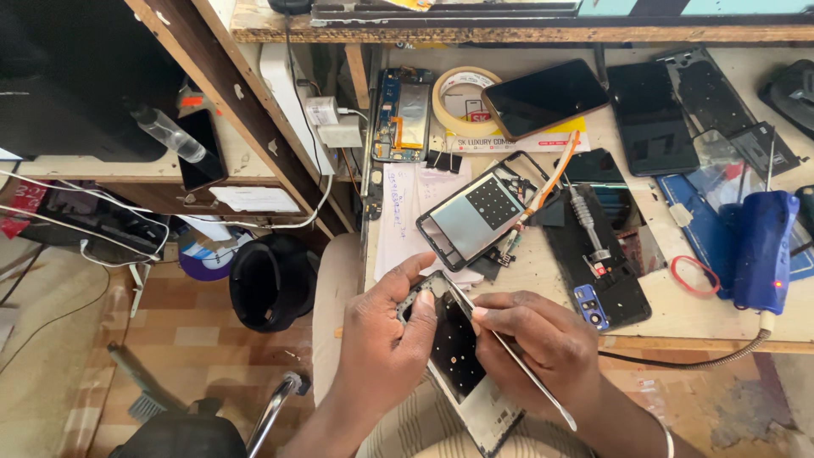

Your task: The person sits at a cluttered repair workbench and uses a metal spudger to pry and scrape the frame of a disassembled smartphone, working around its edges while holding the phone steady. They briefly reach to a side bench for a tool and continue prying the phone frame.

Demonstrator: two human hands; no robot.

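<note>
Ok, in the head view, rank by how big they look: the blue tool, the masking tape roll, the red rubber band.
1. Blue tool, largest.
2. Masking tape roll; it lies farther from the camera, so the gap may be overstated.
3. Red rubber band, clearly smallest.

Phone-repair workshop: cluttered wooden surface (pixel 678 318) bearing opened phones (pixel 475 212), loose screens (pixel 543 97), a tape roll (pixel 449 97), a screwdriver (pixel 587 222) and a blue heat tool (pixel 763 250).

Two dark phone screens (pixel 544 96) (pixel 651 116) lie at the bench's back, over a yellow-white label (pixel 509 141).
</note>
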